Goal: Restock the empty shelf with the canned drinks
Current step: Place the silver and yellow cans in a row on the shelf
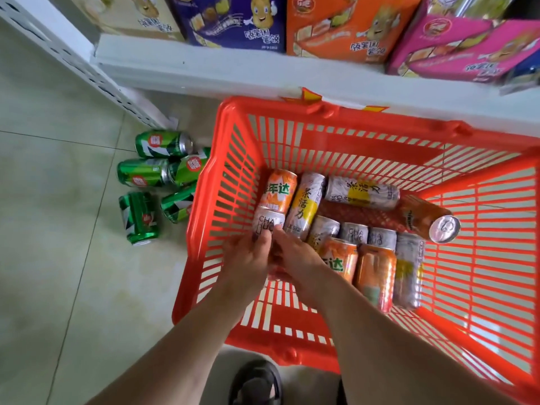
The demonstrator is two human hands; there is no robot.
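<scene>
While both hands work inside the orange plastic basket [233, 147], take the silver tea can [267, 220] at its near-left corner as the unit in hand. Your left hand [248, 255] curls its fingers against this can's lower end; your right hand [295, 255] closes in from the other side, and a further can may lie under the palms, though the view does not settle this. Whether either grip is fully closed cannot be told.

Seat the fingers around the can's body, not its rim, before lifting. Lift straight up so that the orange soda can [279, 188] touching it does not roll. The remaining stock lies on its side across the basket floor; five green soda cans [159, 143] lie on the tiled floor [58, 258] just left of the basket. The white shelf edge [204, 68] above carries snack boxes [336, 27]; the empty shelf is not identifiable here.
</scene>
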